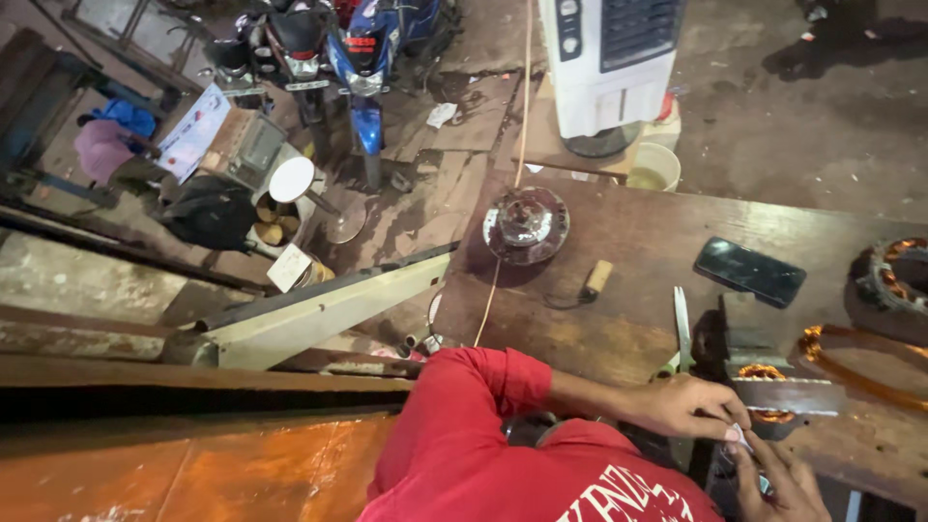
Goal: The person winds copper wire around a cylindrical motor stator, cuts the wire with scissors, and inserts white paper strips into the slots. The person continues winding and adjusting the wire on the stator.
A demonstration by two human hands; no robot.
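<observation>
My left hand (688, 406) reaches in from a rolled red sleeve (483, 382) and pinches a small white piece (737, 435) at its fingertips. From the bottom edge, my right hand (778, 483) meets it and grips the same piece. Both hands work beside a grey metal block with copper winding (764, 379) on the dark wooden table (619, 309). Just left of the block lies a pair of scissors (681, 324).
On the table: a black phone (749, 271), a round metal motor part (525, 224), a small wooden-handled tool (597, 277), a copper-wound stator (894, 275) and a copper coil loop (860, 362). Beyond stand a white air cooler (609, 63), a bucket (652, 166) and parked motorcycles (362, 58).
</observation>
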